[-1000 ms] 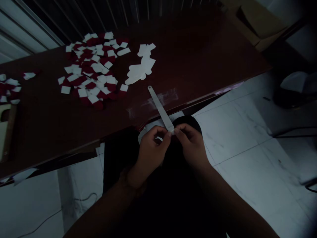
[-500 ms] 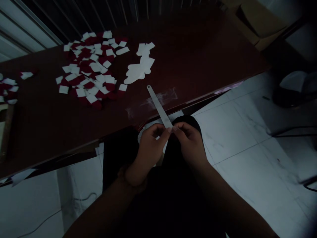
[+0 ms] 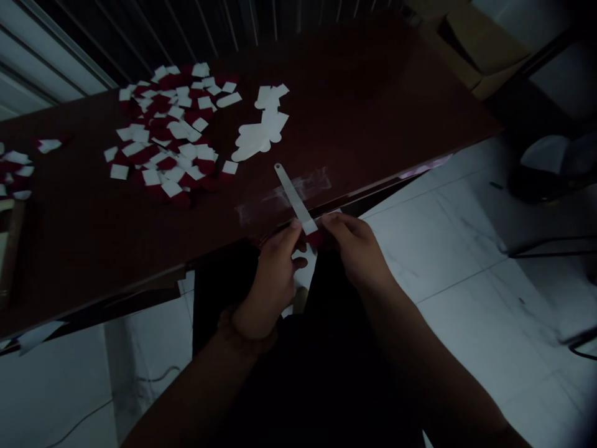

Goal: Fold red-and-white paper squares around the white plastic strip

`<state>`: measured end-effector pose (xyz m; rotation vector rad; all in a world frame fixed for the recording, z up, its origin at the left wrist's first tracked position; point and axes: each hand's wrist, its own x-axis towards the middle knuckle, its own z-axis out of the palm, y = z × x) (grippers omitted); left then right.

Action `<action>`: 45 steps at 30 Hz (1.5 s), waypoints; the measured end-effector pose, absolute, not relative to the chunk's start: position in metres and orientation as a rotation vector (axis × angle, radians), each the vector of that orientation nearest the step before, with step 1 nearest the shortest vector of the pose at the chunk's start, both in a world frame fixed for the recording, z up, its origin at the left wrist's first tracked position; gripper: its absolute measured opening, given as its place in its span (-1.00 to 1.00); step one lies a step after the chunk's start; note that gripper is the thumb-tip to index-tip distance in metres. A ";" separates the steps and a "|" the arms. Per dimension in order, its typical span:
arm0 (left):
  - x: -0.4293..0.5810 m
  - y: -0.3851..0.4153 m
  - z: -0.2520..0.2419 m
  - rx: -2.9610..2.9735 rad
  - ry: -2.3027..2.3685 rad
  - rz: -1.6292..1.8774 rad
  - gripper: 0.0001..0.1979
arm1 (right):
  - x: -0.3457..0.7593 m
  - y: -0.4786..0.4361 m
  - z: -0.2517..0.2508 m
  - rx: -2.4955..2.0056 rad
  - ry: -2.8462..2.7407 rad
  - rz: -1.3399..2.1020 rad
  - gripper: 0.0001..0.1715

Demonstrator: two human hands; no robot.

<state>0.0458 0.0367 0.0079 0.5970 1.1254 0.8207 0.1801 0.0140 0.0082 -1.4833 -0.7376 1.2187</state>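
Observation:
A long pale ruler-like strip with a hole at its far end lies on the table. Its near end reaches past the table's front edge, between my hands. A small red and white piece sits at that near end. My left hand is just left of it, thumb raised and fingers apart, with nothing visible between them. On the right side, my right hand is closed, thumb and forefinger pinched at the piece's edge; the exact contact is partly hidden.
A heap of red and white pieces covers the table's left middle. White scalloped cutouts lie beside it. Clear tape-like marks cross the dark table. A cardboard box stands beyond the right end.
My hands have moved apart from where their thumbs met over the strip's near end. The red part of the piece now shows between them. The left thumb has lifted away.

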 end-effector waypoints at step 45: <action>0.049 0.035 0.002 0.682 0.924 0.922 -0.75 | 0.168 -0.013 -0.130 -1.509 -0.612 1.358 -0.44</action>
